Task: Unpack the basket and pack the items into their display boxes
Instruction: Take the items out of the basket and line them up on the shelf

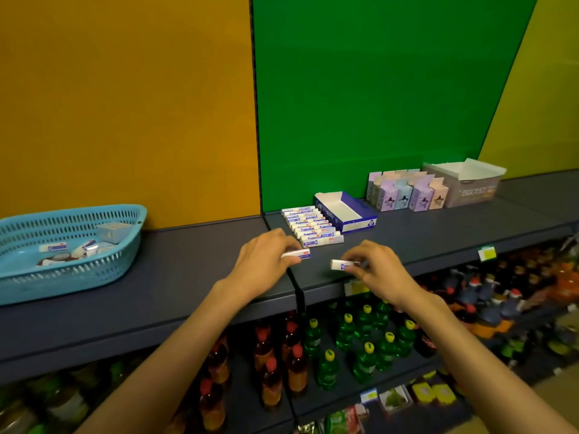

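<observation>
A light blue basket (94,270) stands at the left of the grey shelf (188,277) with a few small white packets and boxes inside. My left hand (266,258) pinches a small white eraser box (297,254) just above the shelf. My right hand (376,267) pinches another small white eraser box (341,264) beside it. Behind them lies a row of several white and blue eraser boxes (311,225). An open blue and white display box (360,219) with an empty inside stands right of that row.
Several pastel purple, blue and pink cartons (407,192) stand at the back right, next to an open grey display box (470,186). Below the shelf edge are rows of green and brown bottles (344,349). Orange and green panels back the shelf.
</observation>
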`<state>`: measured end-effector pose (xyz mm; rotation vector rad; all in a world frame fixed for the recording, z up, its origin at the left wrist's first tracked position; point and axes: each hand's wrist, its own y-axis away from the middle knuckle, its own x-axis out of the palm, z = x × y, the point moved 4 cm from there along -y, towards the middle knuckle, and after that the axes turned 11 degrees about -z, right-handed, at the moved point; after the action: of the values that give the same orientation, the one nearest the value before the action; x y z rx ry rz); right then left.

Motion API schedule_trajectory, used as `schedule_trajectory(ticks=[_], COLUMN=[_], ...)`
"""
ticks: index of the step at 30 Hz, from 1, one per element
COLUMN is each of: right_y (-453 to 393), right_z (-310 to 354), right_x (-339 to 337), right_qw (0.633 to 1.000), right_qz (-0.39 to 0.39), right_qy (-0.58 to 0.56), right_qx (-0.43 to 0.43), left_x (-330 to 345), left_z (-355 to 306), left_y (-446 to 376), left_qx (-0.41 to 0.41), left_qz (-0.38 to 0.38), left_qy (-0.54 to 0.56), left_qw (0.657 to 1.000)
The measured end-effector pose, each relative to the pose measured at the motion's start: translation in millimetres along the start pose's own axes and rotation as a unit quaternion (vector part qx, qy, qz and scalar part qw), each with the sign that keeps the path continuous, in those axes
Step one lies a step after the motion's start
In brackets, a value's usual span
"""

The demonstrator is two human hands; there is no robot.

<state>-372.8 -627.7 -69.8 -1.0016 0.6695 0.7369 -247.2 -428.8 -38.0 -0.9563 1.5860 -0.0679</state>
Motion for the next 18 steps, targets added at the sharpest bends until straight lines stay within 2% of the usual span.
schedule_trajectory(ticks=[9,18], right_y=[-49,-93], right_z=[-50,-72], right_x=[28,59], right_qw=[0.998,0.994], right_qz=[0.036,0.048], right_qy=[0.038,0.012], right_qx=[-0.043,-0.098], left_x=[71,114], left_z=[6,18], left_y=[-42,-79], left_qx=[-0.005,-0.036], left_qz=[0.013,0.003], left_qy=[-0.036,-0.061], left_qw=[0.999,0.998])
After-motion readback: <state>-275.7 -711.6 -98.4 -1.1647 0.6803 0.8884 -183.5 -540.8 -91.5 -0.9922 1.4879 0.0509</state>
